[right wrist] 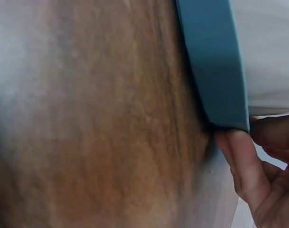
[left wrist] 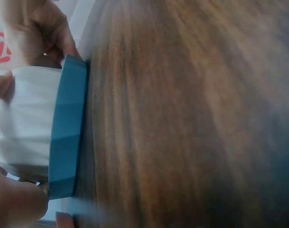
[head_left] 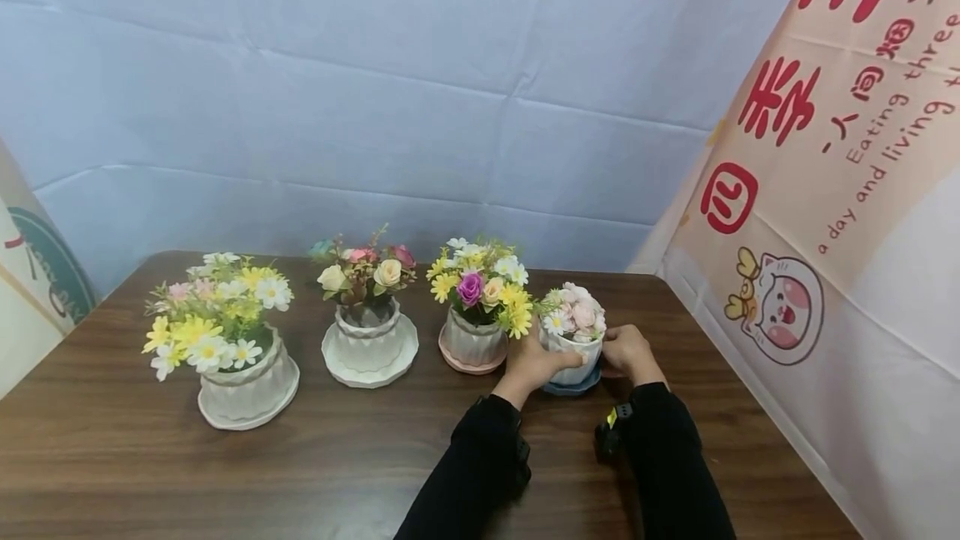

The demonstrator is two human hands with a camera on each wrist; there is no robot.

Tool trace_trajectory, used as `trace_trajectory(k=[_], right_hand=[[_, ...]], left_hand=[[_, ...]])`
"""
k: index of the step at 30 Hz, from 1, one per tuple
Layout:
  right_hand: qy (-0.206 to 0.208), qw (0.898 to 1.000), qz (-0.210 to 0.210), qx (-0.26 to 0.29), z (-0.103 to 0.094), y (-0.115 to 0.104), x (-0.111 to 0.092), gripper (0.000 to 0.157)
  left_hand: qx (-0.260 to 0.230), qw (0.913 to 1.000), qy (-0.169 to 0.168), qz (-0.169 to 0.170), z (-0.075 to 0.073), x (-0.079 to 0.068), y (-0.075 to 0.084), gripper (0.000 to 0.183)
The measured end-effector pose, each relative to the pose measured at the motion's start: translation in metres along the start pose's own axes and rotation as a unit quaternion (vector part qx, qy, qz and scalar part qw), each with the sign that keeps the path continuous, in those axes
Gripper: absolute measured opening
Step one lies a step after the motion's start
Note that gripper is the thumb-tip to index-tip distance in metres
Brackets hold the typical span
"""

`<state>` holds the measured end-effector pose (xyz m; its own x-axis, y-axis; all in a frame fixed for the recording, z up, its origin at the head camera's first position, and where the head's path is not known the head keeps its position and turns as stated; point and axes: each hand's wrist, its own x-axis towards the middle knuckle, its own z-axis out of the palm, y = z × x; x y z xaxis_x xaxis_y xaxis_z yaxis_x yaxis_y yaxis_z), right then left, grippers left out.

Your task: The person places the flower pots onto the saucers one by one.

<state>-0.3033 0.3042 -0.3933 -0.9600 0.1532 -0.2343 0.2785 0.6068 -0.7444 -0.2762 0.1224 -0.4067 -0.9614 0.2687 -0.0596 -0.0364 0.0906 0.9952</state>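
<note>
A white flowerpot of pink and white artificial flowers stands on a blue saucer, rightmost in the row. My left hand grips the pot from its left side, thumb across the front. On the other side, my right hand pinches the saucer's rim. The right wrist view shows fingertips against the edge of the blue saucer, with the thumb near the pot wall. In the left wrist view, the saucer sits at the tabletop under the pot.
Left of my hands stand a pot on a pink saucer, another pot on a white saucer, and a yellow-and-white flower pot at far left. The brown wooden table meets a pale cloth backdrop; a printed cloth hangs right.
</note>
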Motion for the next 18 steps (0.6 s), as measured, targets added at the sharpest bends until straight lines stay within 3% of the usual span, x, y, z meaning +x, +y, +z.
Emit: trace_trajectory(k=[5, 18], right_hand=[[-0.004, 0.999, 0.013, 0.03, -0.0002, 0.0016, 0.0048, 0.044], [-0.007, 1.0, 0.006, 0.029, 0.0018, 0.0012, -0.001, 0.04]], left_hand=[[-0.028, 0.9995, -0.005, -0.012, 0.0017, -0.0013, 0.0017, 0.1], [-0.041, 0.9989, -0.015, -0.016, 0.0022, 0.0015, -0.0012, 0.1]])
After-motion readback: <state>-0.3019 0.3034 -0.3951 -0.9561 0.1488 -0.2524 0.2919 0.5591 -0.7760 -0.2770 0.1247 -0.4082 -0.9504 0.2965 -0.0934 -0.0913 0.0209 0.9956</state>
